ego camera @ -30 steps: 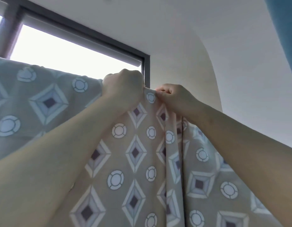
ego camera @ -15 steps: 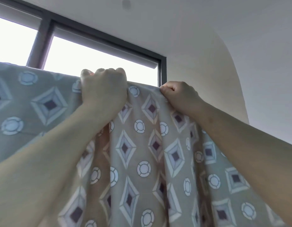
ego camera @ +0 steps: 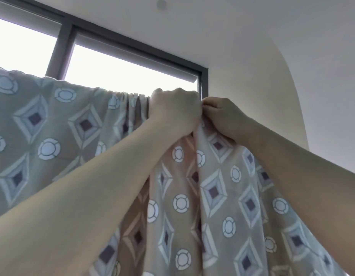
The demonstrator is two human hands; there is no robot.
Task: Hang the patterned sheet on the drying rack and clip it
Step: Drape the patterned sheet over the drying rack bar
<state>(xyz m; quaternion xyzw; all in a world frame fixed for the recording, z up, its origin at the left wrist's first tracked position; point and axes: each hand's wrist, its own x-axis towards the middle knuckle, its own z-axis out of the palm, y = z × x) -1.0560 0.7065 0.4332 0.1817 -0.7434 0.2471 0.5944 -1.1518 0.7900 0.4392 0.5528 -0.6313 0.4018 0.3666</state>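
Note:
The patterned sheet [ego camera: 212, 196], beige with blue diamonds and white rings, hangs overhead across the whole lower view. Its top edge is draped over a bar that the cloth hides. My left hand [ego camera: 174, 110] is a closed fist gripping the bunched top edge near the middle. My right hand [ego camera: 224, 118] touches it from the right and pinches the same gathered fabric. To the left of my fist the edge is puckered into small folds. No clip can be seen.
Behind the sheet is a bright window with a dark frame [ego camera: 201, 80]. A pale wall [ego camera: 252, 96] rises on the right, and the white ceiling [ego camera: 232, 20] carries a small round fitting.
Both hands have come together: the left slid right along the top edge, bunching cloth, and the right closed in beside it. The camera view shifted, showing more window to the left.

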